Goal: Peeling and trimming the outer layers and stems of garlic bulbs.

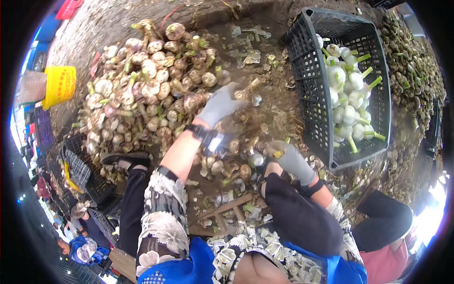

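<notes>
My left hand [221, 103], in a grey glove, reaches over the near edge of a heap of unpeeled garlic bulbs [150, 85]. A soil-stained garlic bulb [240, 94] lies at its spread thumb and fingers; blur hides whether they grip it. My right hand [295, 161], also gloved, is curled beside my right knee. A small yellow object [278, 154] shows at its fingers, too little visible to name. Loose bulbs [244, 172] and peeled skins lie on the ground between my feet. Right of my hands stands a black plastic crate [308, 81] holding cleaned white garlic bulbs [349, 115] with trimmed green stems.
A yellow bucket [60, 87] stands at the far left, with dark crates [76, 163] below it. Beyond the black crate spreads another garlic heap [404, 60]. A wooden slatted frame [227, 213] lies before me. Another person's knee [385, 216] is close at right; people sit at lower left.
</notes>
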The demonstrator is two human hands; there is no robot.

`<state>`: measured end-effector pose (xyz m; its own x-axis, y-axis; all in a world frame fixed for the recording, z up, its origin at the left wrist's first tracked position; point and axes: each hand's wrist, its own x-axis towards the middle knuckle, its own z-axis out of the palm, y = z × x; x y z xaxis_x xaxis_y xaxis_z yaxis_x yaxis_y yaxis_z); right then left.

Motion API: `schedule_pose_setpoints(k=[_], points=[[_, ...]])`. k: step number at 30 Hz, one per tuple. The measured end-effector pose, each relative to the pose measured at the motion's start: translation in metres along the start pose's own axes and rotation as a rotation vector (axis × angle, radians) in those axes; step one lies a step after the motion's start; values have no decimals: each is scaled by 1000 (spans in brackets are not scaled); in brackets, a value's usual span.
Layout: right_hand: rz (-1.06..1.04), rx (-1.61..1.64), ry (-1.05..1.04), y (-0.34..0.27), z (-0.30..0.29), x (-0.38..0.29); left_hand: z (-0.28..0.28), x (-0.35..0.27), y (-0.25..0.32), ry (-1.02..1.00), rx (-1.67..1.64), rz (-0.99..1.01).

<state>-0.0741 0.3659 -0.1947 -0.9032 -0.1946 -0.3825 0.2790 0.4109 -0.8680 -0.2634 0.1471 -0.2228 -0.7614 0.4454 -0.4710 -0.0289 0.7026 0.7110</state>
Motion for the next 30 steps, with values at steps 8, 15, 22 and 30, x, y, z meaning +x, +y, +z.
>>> schedule_pose_setpoints(k=[8, 15, 22, 30], points=[[-66, -88, -216, -154, -39, -7, -36, -189, 66, 190, -913, 260], [-126, 391, -463, -258, -34, -67, -55, -306, 132, 757, 49, 619], [-149, 487, -348, -316, -1, -139, -56, -385, 157, 994, 267, 843], [-282, 414, -151, -323, 43, -182, -49, -431, 148, 1023, 301, 897]])
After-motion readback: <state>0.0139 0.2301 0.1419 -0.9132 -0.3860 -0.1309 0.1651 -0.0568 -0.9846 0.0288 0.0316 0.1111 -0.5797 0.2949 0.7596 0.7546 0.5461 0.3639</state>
